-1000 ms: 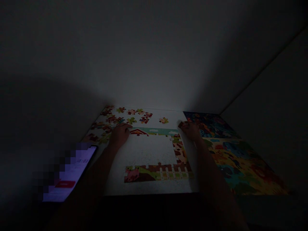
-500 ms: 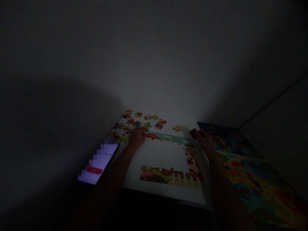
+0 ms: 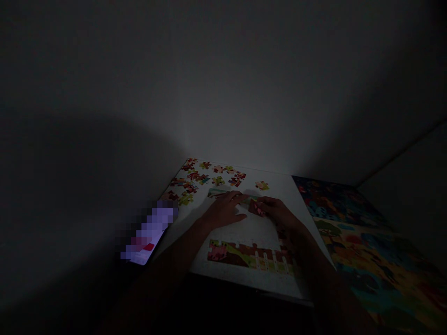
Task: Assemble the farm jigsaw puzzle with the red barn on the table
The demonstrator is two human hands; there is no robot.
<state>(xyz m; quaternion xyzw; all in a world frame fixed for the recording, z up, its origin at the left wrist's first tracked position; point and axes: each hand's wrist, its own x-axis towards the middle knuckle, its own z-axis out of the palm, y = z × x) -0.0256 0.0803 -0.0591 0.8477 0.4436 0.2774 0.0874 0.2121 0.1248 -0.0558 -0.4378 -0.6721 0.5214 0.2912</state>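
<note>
My right hand [image 3: 277,211] pinches a dark red and pink puzzle piece [image 3: 257,208] above the white board, close to the top strip of the joined puzzle. My left hand [image 3: 225,209] is spread over that top strip [image 3: 215,191], its fingers apart and hiding much of it. Nearer to me lies the joined bottom row [image 3: 240,255], with a pink pig at its left end and a white fence to the right. My right forearm covers most of the joined right side. Loose puzzle pieces [image 3: 217,181] are scattered at the board's back left.
One loose piece [image 3: 262,185] lies apart at the back. A lit phone [image 3: 146,249] is propped left of the white board [image 3: 244,230]. Colourful picture sheets [image 3: 363,251] cover the right side. A plain wall [image 3: 237,116] stands behind, and the room is dim.
My right hand has brought its puzzle piece leftward from the board's right edge. My left hand has slid right along the top strip, and the two hands are now close together.
</note>
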